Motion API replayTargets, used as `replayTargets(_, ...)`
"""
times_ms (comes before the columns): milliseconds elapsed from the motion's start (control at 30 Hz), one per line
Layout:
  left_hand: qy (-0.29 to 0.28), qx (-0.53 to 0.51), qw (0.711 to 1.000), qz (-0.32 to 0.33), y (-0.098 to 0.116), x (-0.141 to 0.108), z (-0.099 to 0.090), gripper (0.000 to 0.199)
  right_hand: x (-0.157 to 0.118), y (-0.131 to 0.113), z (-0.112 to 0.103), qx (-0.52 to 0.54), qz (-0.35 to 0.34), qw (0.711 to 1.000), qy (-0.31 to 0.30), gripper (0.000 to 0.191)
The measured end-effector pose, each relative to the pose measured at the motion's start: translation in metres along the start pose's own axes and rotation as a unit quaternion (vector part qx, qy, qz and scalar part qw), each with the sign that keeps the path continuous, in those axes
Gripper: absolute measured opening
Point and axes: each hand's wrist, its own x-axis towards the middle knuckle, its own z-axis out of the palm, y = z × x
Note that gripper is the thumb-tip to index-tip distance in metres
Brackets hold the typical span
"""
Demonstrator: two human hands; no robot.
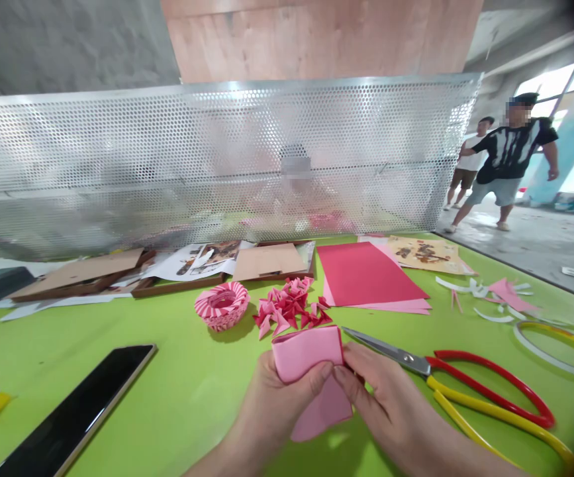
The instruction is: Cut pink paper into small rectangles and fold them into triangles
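Both hands [277,401] [390,397], fingers [365,361] tight on pink paper [306,351]

Green tabletop [187,391] | scissors [412,360] | phone [81,407] | striped pink bowl [224,321] | folded paper pieces [290,306]

A shiny perforated metal panel [207,159] stands along the far edge of the lime-green tabletop [177,374], catching bright patches of light. Above it shows a pinkish-brown wooden board [321,40] (its grain only faintly visible), with a mottled grey concrete wall [83,40] to the left. On the right, a pale grey floor [529,255] stretches back toward a blue-and-white wall [572,146] and a dark-framed window [547,81], its panes washed out white by daylight.
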Motion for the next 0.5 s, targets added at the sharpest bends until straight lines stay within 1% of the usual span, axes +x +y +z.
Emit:
replayTargets(167, -0.041, 0.029, 0.999, 0.018, 0.001, -0.001, -0.003, 0.020, 0.000, 0.000, -0.005, 0.035, -0.015, 0.999, 0.002, 0.015)
replayTargets(300, -0.084, 0.008, 0.996, 0.012, 0.002, -0.002, -0.007, 0.026, 0.002, -0.001, -0.011, 0.099, 0.027, 0.994, 0.025, 0.015)
replayTargets(400, -0.078, 0.015, 0.997, 0.009, 0.004, -0.001, -0.010, 0.026, 0.003, -0.001, -0.011, 0.151, 0.066, 0.986, 0.028, 0.018)
replayTargets(500, -0.074, 0.033, 0.997, -0.021, 0.004, 0.001, -0.011, 0.026, 0.003, 0.000, -0.009, 0.169, 0.087, 0.982, 0.009, 0.020)
